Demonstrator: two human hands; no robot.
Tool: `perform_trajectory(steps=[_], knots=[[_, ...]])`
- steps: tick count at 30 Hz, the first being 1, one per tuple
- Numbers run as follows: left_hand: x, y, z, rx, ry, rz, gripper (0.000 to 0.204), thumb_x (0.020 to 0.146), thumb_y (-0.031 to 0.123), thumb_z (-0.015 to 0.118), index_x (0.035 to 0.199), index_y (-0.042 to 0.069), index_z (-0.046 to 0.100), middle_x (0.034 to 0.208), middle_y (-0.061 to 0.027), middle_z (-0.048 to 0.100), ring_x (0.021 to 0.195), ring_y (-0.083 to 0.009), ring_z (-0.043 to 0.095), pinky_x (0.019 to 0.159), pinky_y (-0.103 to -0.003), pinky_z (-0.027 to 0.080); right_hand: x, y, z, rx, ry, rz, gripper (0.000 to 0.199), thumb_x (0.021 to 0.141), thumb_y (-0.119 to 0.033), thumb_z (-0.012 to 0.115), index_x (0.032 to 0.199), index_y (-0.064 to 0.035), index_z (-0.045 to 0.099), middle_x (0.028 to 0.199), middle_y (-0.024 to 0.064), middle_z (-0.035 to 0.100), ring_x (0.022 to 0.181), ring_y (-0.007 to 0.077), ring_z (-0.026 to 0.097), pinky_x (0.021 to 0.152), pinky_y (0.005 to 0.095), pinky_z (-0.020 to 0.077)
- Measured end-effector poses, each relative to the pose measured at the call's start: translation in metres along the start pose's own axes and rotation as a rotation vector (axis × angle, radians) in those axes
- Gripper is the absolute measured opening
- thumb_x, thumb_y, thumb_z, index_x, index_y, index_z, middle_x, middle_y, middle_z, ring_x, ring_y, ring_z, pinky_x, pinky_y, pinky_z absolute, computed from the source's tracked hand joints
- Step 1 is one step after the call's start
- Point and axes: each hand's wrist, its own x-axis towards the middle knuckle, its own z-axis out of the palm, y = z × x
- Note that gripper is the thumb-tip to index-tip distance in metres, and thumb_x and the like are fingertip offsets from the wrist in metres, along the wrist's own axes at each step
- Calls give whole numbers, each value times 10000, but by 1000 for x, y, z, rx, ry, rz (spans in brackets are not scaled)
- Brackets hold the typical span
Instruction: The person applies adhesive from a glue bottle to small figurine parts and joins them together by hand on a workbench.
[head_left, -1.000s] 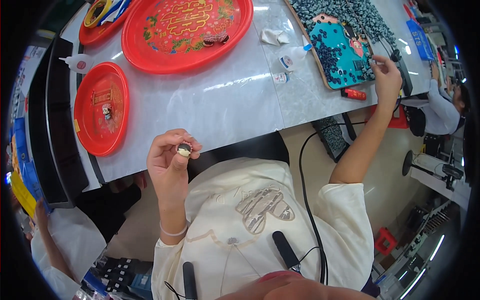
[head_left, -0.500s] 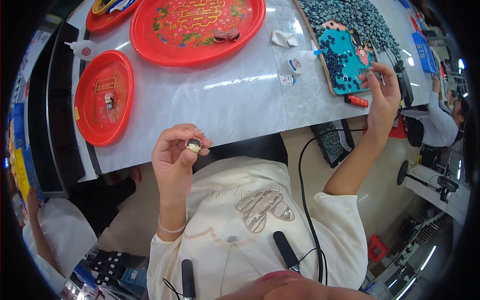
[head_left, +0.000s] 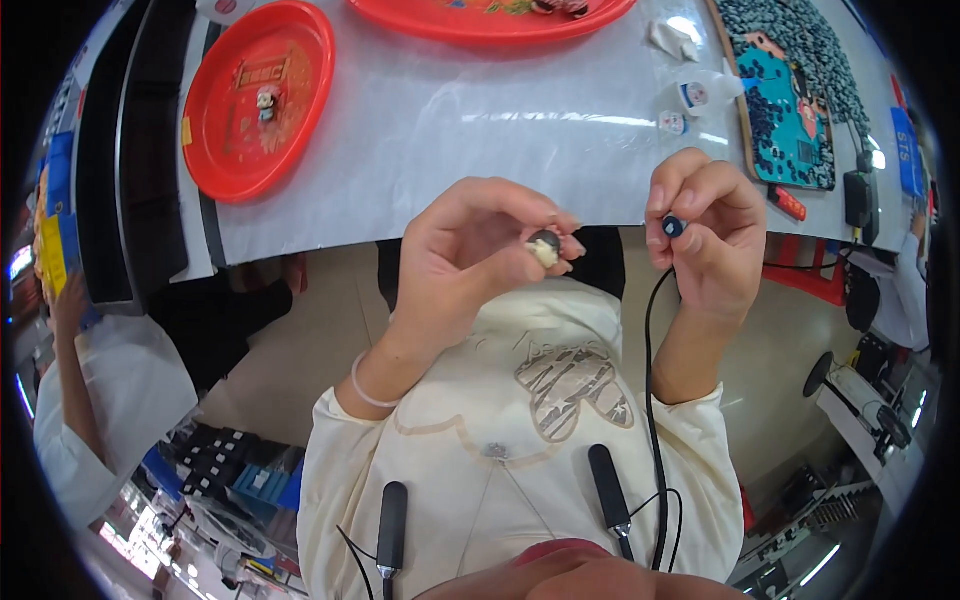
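Observation:
My left hand [head_left: 450, 250] pinches a small figurine part [head_left: 544, 248], cream and dark with a pinkish edge, between thumb and fingers. Facing it across a short gap, my right hand [head_left: 715, 220] grips a small round dark blue piece [head_left: 674, 227] with a pale spot on it. Both hands are raised in front of my shirt, close to the near table edge. On the far right of the table, the teal board [head_left: 768, 68] carries many similar small dark pieces [head_left: 772, 130].
At left, a red oval tray [head_left: 318, 110] holds a small figurine [head_left: 267, 103]. A larger red tray [head_left: 480, 32] lies at the back. Near the board are a glue bottle [head_left: 700, 95], a crumpled tissue [head_left: 674, 41] and a red lighter-like object [head_left: 787, 203]. A black cable [head_left: 652, 400] hangs by my right arm.
My right hand has come back from the teal board toward my left hand, now showing the dark blue piece. My left hand has moved right and up with the figurine part. The view has shifted.

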Motion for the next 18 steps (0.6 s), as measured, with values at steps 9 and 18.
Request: perform_trajectory(steps=[9,18], knots=[[-6,-2,-3,-11,6,29,255,725,59,618,938,-23,503,899,-88,519,827,-151,542,696,-248,471,-2,10,40,-673,36,-312,244,543,108,661,762,45,575,720,151,596,653,182,588,550,234,465],[-7,2,3,107,126,-29,329,639,219,693,849,35,519,773,-32,517,687,-94,536,629,-197,450,-1,16,42,-884,-22,-503,181,567,97,652,726,49,581,698,152,591,573,173,594,471,209,491]])
